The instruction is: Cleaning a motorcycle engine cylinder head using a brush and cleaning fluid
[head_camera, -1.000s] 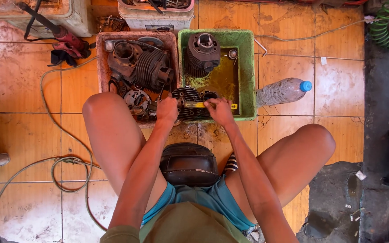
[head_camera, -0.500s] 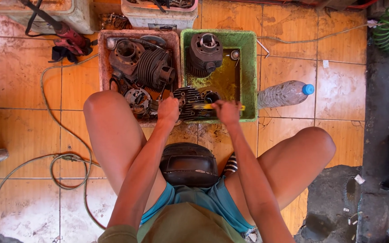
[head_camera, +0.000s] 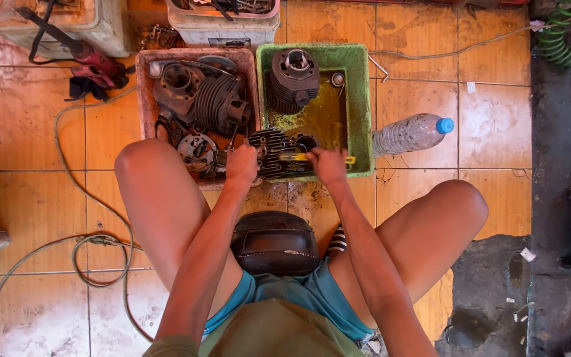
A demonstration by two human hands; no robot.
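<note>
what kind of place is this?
Probably a small engine repair spot, with the work done on a tiled floor. A reddish tray holds greasy engine parts, a green tub holds a finned cylinder in oily liquid, and a coiled air hose lies nearby.

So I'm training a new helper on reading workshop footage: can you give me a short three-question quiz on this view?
1. True or false: the plastic bottle with the blue cap lies on its side on the tiles, outside the green tub.
2. Which hand holds the yellow-handled tool?
A. left hand
B. right hand
C. neither
3. Fill in: the finned cylinder under the hands lies at the near end of the ____ tub, while more engine parts fill the reddish tub beside it.

Key: 1 true; 2 B; 3 green.
</note>
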